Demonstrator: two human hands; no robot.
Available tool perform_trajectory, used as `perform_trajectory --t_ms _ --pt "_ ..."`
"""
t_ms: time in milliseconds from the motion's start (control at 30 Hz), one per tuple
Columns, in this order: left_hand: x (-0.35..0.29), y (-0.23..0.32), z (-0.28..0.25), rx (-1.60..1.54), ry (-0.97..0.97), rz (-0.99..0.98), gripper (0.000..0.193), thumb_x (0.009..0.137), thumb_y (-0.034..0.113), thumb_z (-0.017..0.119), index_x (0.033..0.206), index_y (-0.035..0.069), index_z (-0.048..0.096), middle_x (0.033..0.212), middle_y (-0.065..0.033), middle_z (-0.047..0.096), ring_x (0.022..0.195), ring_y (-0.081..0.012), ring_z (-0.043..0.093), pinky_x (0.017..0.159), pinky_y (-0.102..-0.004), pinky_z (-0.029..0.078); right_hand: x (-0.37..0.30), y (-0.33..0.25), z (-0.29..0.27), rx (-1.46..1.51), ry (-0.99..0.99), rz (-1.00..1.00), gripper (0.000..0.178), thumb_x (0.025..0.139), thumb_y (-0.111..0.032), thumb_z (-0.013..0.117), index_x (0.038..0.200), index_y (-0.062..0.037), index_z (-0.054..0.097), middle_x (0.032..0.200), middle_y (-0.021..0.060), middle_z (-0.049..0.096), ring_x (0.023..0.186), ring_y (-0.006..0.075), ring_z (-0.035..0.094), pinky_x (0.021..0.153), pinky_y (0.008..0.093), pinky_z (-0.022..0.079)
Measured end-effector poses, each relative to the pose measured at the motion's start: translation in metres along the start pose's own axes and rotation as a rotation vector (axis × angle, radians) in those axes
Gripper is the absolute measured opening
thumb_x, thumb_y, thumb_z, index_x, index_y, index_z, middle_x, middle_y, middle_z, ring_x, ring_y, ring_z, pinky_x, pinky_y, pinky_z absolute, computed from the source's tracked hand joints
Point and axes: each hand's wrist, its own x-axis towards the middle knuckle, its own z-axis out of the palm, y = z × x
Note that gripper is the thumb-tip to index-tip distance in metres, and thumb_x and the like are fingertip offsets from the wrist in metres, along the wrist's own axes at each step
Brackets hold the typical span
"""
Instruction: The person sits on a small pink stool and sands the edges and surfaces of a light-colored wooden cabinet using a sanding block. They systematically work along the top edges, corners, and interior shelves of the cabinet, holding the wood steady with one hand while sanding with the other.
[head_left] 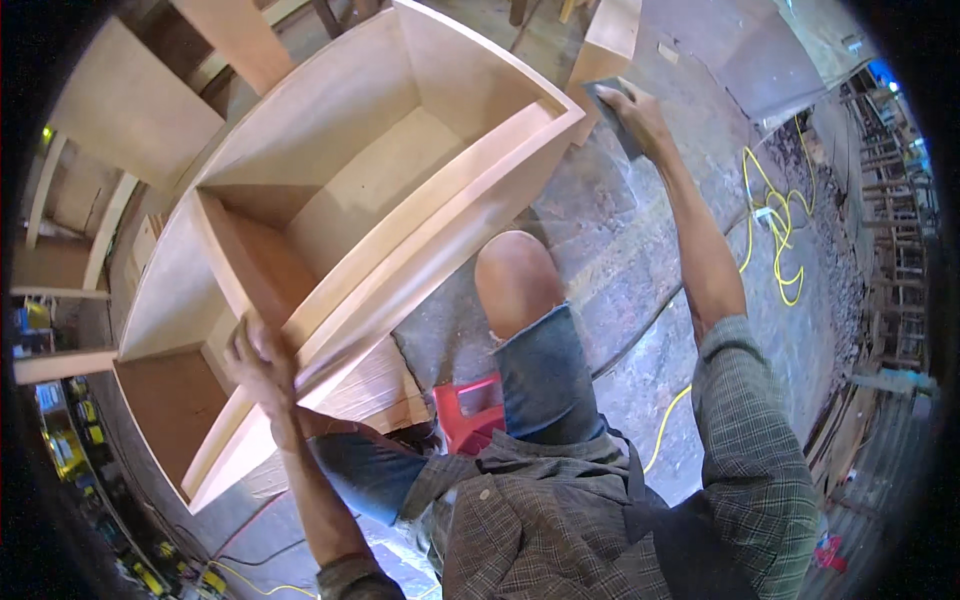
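A large unpainted wooden cabinet carcass lies tilted across the left and middle, its open compartments facing up. One long side curves, and a divider splits the inside. My left hand grips the front rail close to where the divider meets it, fingers bent over the edge. Off the cabinet's right corner, my right hand pinches a dark grey sheet that looks like sandpaper, thumb on top. The sheet appears apart from the wood. What lies beneath my left palm is hidden.
A red plastic stool stands between my legs, beside a piece of cardboard. Yellow cable loops over the concrete floor at right, and a dark cord crosses near my knee. Wooden panels stand behind the cabinet at far left.
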Motion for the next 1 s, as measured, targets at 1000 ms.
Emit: perform_trajectory --t_ms 1000 --pt "0.128 0.213 0.136 -0.669 -0.924 0.506 0.078 0.070 0.047 0.069 0.136 0.015 0.043 0.088 -0.0151 0.047 0.080 -0.0308 0.054 0.064 -0.0403 0.048 0.292 -0.138 0.244 -0.513 0.048 -0.062 0.092 0.071 -0.074 0.055 0.120 0.0039 0.051 0.118 0.0272 0.057 0.112 0.0363 0.056 0.094 0.0409 0.045"
